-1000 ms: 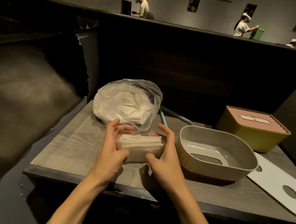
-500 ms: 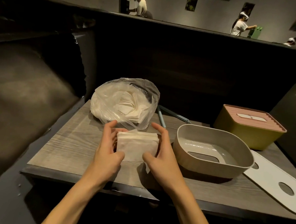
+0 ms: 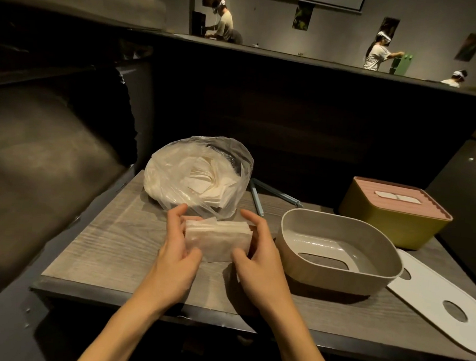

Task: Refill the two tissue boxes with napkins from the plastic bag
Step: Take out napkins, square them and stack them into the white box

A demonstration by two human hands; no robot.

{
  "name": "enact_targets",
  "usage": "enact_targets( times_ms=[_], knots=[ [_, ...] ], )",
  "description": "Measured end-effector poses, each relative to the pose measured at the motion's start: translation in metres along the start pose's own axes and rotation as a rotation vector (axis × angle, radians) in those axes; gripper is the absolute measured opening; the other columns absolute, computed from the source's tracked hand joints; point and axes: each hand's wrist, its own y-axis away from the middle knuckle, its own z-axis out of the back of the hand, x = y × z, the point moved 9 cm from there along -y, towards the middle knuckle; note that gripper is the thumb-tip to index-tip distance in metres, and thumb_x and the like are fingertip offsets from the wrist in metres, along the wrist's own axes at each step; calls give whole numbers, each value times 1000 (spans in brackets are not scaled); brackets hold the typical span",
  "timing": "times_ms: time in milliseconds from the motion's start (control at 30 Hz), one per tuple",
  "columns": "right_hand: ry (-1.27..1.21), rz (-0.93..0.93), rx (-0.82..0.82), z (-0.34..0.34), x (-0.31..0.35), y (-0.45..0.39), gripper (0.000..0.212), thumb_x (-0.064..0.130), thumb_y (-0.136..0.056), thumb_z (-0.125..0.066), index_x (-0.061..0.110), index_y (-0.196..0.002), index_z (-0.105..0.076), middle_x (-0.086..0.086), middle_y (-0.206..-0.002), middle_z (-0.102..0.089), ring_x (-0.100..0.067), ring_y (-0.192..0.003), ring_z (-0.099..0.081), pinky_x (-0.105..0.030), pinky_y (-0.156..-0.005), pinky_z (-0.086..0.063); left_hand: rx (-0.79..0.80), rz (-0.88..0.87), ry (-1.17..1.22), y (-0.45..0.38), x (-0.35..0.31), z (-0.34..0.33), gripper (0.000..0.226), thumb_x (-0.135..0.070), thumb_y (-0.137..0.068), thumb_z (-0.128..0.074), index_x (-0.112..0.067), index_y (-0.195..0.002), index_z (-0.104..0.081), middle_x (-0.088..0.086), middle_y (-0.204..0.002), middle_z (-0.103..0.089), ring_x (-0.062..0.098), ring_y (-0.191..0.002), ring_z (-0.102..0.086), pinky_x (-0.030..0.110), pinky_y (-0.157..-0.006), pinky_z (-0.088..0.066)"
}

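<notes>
White napkins point(image 3: 217, 238) stand stacked on the table point(image 3: 112, 245), clasped in the grip of left hand point(image 3: 176, 255) and right hand point(image 3: 260, 260), beside the grey box point(image 3: 337, 254).

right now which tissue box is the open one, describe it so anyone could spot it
On the wooden table, look just right of the right hand. The beige tissue box sits upside down, open side up, with a slot in its floor. Unlike the yellow box behind it, it has no lid.
</notes>
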Motion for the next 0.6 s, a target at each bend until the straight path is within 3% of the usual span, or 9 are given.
enact_targets(
  times_ms=[67, 167, 300, 467, 600],
  knots=[
    [31, 2, 25, -4, 3, 2, 73, -6, -86, -56, 41, -140, -46, 10, -116, -68, -3, -95, -67, -16, -82, -51, 12, 11, -10, 1, -1, -2, 78, 6, -86, -48, -60, -121, -24, -23, -108, -56, 2, -103, -61, 18, -86, -48],
    [31, 9, 23, -2, 4, 3, 77, -5, -85, -56, 46, -141, -44, 11, -113, -66, -6, -97, -66, -25, -86, -55, 7, 11, -25, 6, -6, -3, 72, -5, -72, -45, -50, -126, -26, -16, -110, -57, 4, -102, -59, 13, -87, -46],
    [100, 13, 50, -7, 2, 1, 79, -1, -86, -56, 48, -146, -37, 13, -115, -66, -5, -106, -64, -30, -97, -53, -27, 28, -20, 4, 0, 0, 75, -6, -68, -45, -52, -125, -28, -1, -112, -58, 8, -105, -59, 19, -91, -45],
    [3, 72, 14, 0, 12, 3, 66, 0, -99, -53, 47, -143, -39, 23, -89, -70, -1, -81, -64, -16, -76, -50, -96, 36, 16, 5, 1, 7, 75, 8, -95, -49, -58, -126, -31, -14, -110, -62, 8, -106, -64, 25, -88, -52],
    [10, 34, 51, -3, 8, 2, 74, 0, -96, -53, 46, -150, -31, 16, -87, -63, 6, -80, -61, -13, -76, -47, -122, 89, -14, 5, 4, 9, 72, -12, -85, -52, -67, -125, -30, -17, -115, -63, 7, -107, -64, 28, -94, -50]
  ],
)
